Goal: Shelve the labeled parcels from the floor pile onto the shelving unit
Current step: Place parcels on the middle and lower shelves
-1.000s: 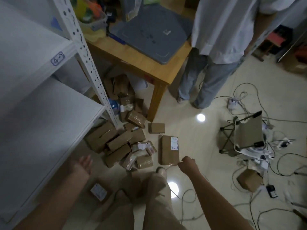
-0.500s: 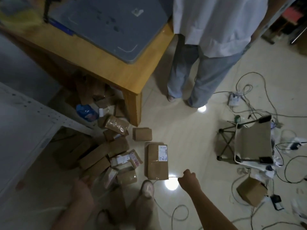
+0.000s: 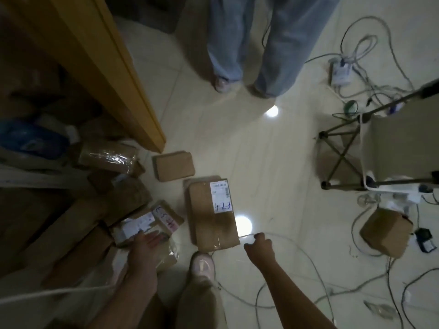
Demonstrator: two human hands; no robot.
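Beside the parcels (image 3: 211, 210) stands a table leg (image 3: 114, 74)

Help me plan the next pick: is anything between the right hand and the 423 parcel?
Nothing solid. The right hand hangs just off the near right corner of the 423 parcel; only a thin cable crosses the floor between them.

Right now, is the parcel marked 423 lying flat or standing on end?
Lying flat: the parcel marked 423 rests broad side down on the floor, its label facing up.
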